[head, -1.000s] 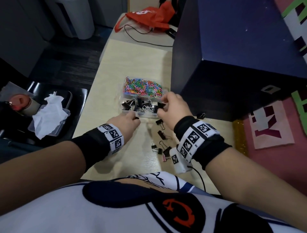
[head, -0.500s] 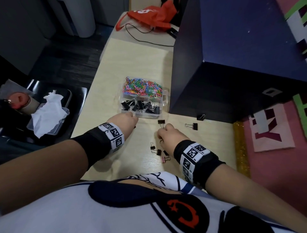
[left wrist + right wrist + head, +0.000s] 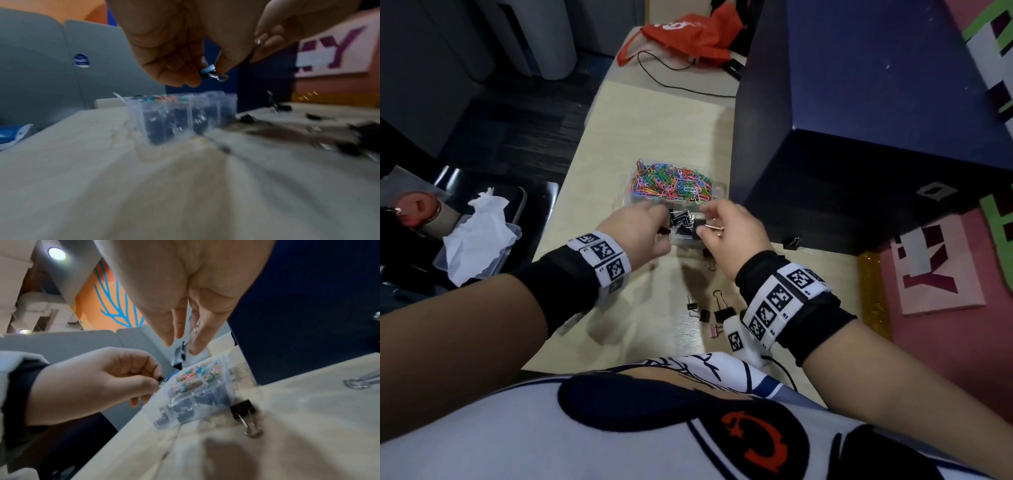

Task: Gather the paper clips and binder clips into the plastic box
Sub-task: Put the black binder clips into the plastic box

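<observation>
The clear plastic box [image 3: 722, 192] sits mid-table, with coloured paper clips [image 3: 671, 181] in its far compartment and black binder clips [image 3: 683, 221] in the near one. My left hand [image 3: 666, 224] hovers over the box's near left side and pinches a small black binder clip [image 3: 209, 73]. My right hand [image 3: 700, 230] is at the near right side and pinches a black binder clip [image 3: 702, 226] between thumb and fingers. Loose binder clips [image 3: 722, 308] lie near the front edge, one of them pink [image 3: 715, 330]. One more binder clip [image 3: 244, 413] lies right in front of the box.
A big dark blue box [image 3: 859, 137] stands right of the plastic box, with a binder clip [image 3: 792, 243] at its foot. An orange bag [image 3: 688, 31] and a black cable [image 3: 681, 85] lie at the table's far end. A chair with tissue [image 3: 479, 233] stands to the left.
My right hand dropped to the loose clips near the front edge, then rose back to the box holding a clip. My left hand moved from the table up over the box.
</observation>
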`<action>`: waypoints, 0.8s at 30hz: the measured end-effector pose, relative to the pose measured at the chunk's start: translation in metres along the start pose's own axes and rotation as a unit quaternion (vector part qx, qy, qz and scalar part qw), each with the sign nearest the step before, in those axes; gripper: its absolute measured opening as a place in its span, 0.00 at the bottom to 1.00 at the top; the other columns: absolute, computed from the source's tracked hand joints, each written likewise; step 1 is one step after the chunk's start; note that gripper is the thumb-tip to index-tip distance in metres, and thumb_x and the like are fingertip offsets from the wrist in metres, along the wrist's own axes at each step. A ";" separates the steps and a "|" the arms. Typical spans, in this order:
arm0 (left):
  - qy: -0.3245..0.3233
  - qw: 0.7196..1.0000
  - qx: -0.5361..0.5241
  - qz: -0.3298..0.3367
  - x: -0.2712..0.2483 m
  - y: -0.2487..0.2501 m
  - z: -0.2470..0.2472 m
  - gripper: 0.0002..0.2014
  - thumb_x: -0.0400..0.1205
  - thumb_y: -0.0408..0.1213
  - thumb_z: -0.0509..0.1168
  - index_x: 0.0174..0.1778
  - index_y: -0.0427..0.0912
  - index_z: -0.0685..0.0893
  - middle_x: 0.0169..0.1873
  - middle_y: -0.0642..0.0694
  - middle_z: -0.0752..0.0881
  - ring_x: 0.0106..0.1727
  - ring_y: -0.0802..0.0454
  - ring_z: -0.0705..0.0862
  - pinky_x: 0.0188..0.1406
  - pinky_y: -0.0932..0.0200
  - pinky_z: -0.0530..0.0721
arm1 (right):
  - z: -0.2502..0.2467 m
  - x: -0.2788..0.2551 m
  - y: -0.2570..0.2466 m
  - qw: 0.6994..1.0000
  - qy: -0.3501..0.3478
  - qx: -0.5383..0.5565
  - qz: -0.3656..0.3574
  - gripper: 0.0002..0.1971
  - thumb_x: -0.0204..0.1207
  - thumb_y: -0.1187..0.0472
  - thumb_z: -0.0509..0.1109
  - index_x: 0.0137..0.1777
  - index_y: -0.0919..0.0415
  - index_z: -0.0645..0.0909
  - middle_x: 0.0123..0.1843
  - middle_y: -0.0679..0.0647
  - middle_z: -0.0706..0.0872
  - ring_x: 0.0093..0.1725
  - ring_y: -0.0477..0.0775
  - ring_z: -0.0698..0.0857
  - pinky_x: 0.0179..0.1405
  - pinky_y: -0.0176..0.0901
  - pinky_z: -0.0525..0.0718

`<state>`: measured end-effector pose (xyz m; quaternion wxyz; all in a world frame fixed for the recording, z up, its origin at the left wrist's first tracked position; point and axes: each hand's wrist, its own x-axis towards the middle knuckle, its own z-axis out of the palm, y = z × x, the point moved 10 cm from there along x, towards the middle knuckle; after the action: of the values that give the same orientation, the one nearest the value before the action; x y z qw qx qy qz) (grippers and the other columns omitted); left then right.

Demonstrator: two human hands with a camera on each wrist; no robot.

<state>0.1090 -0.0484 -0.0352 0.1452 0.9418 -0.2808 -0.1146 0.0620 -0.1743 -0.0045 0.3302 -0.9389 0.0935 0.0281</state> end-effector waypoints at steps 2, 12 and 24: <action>0.051 0.998 -0.025 -0.016 0.005 -0.007 -0.017 0.16 0.78 0.39 0.66 0.60 0.39 0.80 0.57 0.37 0.81 0.56 0.37 0.82 0.54 0.49 0.80 | 0.001 0.002 -0.001 1.000 -0.005 -0.006 -0.001 0.19 0.80 0.57 0.66 0.70 0.54 0.75 0.67 0.54 0.78 0.66 0.53 0.79 0.67 0.43 0.74; -0.197 0.959 0.112 0.172 -0.036 0.060 0.069 0.17 0.82 0.40 0.57 0.67 0.53 0.77 0.61 0.49 0.77 0.62 0.46 0.77 0.57 0.51 0.80 | 0.075 -0.032 0.052 0.930 -0.265 -0.253 -0.032 0.28 0.75 0.68 0.60 0.76 0.51 0.66 0.85 0.47 0.54 0.78 0.60 0.62 0.74 0.55 0.70; -0.246 0.931 0.172 0.208 -0.044 0.062 0.109 0.13 0.84 0.39 0.58 0.63 0.43 0.76 0.58 0.42 0.77 0.56 0.41 0.79 0.53 0.46 0.82 | 0.050 -0.042 0.088 0.931 -0.230 -0.272 0.081 0.24 0.73 0.73 0.60 0.70 0.62 0.69 0.66 0.59 0.70 0.67 0.60 0.74 0.63 0.49 0.77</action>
<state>0.0104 -0.0960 -0.1100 -0.0723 0.8152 -0.5129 -0.2593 0.0040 -0.2039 -0.0927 0.0711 -0.9498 0.0796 0.2942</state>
